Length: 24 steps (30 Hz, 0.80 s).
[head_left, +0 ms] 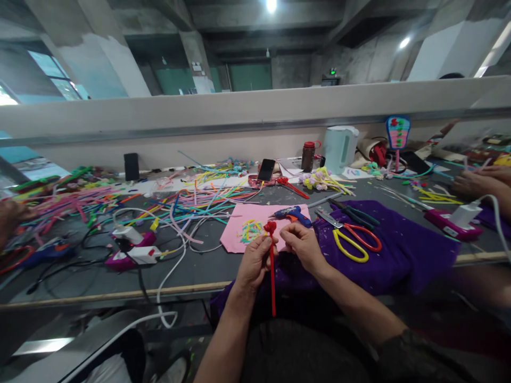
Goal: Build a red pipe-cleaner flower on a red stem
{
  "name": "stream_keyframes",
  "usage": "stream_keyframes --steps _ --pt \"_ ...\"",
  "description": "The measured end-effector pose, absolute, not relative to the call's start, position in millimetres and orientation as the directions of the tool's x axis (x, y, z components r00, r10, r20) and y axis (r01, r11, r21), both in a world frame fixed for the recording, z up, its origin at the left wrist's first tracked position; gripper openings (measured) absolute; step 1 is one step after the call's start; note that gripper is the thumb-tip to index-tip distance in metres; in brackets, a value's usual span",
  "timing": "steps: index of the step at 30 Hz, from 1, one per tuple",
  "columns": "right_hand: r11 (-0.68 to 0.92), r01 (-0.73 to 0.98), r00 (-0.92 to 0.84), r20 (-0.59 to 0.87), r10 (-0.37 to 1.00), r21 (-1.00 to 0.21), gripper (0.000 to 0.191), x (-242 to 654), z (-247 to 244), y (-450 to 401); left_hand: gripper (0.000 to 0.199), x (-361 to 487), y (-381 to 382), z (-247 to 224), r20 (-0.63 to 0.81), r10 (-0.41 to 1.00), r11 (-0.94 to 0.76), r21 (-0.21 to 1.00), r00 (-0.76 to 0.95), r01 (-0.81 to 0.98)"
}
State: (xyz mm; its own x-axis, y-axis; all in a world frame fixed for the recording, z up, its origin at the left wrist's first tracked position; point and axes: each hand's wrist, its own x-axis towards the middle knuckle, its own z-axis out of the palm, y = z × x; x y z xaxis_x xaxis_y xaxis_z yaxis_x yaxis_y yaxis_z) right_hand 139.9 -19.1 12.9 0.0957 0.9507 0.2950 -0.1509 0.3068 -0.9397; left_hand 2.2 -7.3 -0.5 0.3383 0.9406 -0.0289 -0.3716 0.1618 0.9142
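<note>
My left hand (255,260) pinches a red pipe cleaner flower (273,290) just under its curled head. The flower stands upright, its straight stem hanging down past the table edge. Just right of the flower head, my right hand (304,246) is closed with thumb and fingertips together; what they hold, if anything, is too small to make out. Behind both hands lies a pink sheet (231,234) bearing short yellow, green and orange cut pieces (251,231). A blue glue gun (293,214) rests at the sheet's right side, beyond my right hand.
Scissors (351,242) with red and yellow handles and dark pliers (357,214) lie on a purple cloth (415,250). Purple power strips (125,258) and white cables are left. Coloured pipe cleaners (195,197), a phone (266,169) and a kettle (339,149) stand behind. Other people's hands (479,186) show at both sides.
</note>
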Motion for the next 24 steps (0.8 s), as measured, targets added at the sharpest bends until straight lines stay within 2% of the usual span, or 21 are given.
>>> stream_keyframes --steps 14,24 --pt "0.314 -0.133 0.035 0.312 0.949 -0.940 0.015 137.7 12.8 -19.3 0.030 5.6 -12.4 -0.9 0.067 0.949 -0.006 0.981 0.308 -0.195" --pt "0.339 -0.068 0.075 0.334 0.940 -0.938 0.018 137.9 14.2 -19.2 0.030 4.5 -12.1 -2.9 0.060 0.945 -0.007 0.986 0.321 -0.164"
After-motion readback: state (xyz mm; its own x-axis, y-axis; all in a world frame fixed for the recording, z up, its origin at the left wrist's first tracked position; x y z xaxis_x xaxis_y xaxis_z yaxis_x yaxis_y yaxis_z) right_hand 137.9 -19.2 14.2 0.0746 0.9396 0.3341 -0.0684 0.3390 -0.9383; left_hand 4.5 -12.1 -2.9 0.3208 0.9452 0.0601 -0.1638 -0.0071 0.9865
